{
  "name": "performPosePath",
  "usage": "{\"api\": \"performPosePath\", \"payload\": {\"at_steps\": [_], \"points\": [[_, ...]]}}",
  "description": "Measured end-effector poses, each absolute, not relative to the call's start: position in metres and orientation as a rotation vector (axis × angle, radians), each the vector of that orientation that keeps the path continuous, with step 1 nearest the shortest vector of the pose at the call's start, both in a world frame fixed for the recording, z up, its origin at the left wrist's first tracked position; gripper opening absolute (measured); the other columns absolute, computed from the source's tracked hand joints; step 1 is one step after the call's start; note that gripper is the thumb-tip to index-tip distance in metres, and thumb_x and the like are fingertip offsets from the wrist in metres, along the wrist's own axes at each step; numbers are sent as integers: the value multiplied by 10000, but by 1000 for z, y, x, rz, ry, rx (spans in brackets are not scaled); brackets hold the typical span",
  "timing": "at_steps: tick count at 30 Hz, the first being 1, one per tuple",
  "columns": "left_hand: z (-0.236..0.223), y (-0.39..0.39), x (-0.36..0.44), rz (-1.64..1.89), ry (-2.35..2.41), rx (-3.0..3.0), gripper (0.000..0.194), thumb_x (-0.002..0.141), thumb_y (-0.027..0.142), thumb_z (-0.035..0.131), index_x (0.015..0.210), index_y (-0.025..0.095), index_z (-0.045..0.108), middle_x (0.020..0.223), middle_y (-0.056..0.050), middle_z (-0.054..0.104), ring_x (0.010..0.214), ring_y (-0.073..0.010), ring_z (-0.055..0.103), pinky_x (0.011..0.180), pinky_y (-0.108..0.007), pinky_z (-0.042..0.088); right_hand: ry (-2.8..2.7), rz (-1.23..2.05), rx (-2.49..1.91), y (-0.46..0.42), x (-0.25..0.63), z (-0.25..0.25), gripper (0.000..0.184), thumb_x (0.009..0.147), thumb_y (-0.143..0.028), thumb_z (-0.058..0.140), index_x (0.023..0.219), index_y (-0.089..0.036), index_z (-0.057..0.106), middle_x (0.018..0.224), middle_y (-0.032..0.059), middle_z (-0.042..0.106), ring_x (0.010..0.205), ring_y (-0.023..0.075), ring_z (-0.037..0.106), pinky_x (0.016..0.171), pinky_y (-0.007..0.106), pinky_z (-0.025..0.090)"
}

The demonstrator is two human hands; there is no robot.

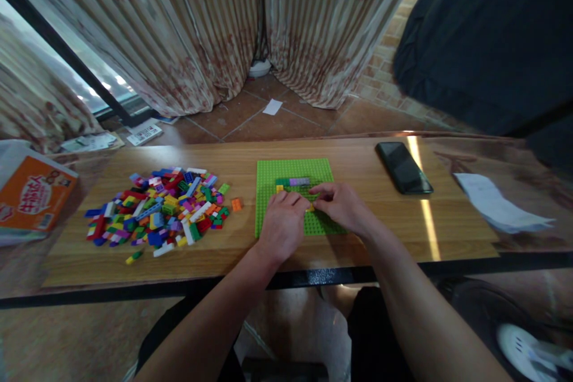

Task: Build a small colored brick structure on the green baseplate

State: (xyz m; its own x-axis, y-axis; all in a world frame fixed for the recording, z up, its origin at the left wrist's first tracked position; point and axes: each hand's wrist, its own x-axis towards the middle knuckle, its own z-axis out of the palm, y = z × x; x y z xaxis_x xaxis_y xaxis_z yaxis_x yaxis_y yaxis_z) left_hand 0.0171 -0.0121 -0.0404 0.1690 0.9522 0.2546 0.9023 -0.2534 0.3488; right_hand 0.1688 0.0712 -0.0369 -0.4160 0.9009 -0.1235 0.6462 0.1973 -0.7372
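A small yellow brick [310,208] sits on the green baseplate [293,170], pinched where the fingertips of both hands meet, near the plate's middle. The right hand [342,208] closes thumb and forefinger on it from the right; the left hand [283,222], fingers curled, presses in from the left and is about as near. How the brick's long axis runs cannot be told, since the fingers hide most of it. Just beyond the fingers, one short row of placed bricks [293,182] runs left to right across the plate. Left of the plate lies one heap of loose bricks [159,209], too many to count, with a single orange brick [236,204] between heap and plate. Right of the plate lies one black phone [403,167], and farther right one sheet of paper [496,203]. Far left stands one orange box [33,200].
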Motion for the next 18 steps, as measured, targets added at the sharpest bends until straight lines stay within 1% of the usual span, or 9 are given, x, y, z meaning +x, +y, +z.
{"api": "performPosePath", "payload": {"at_steps": [10, 18], "points": [[-41, -12, 18, 693, 1779, 2300, 183, 927, 128, 482, 940, 174, 658, 978, -39, 683, 919, -218, 536, 864, -378, 439, -2149, 1042, -1450, 71, 169, -36, 317, 717, -172, 633, 1007, -169, 761, 640, -6, 672, 594, 141, 584, 590, 250, 416], [-39, -11, 18, 675, 1774, 2320, 181, 917, 126, 486, 919, 179, 659, 930, -38, 678, 895, -223, 526, 842, -381, 437, -2160, 1060, -1463, 71, 168, -35, 320, 725, -171, 633, 1020, -167, 758, 664, 1, 682, 603, 141, 580, 579, 249, 405]]}}
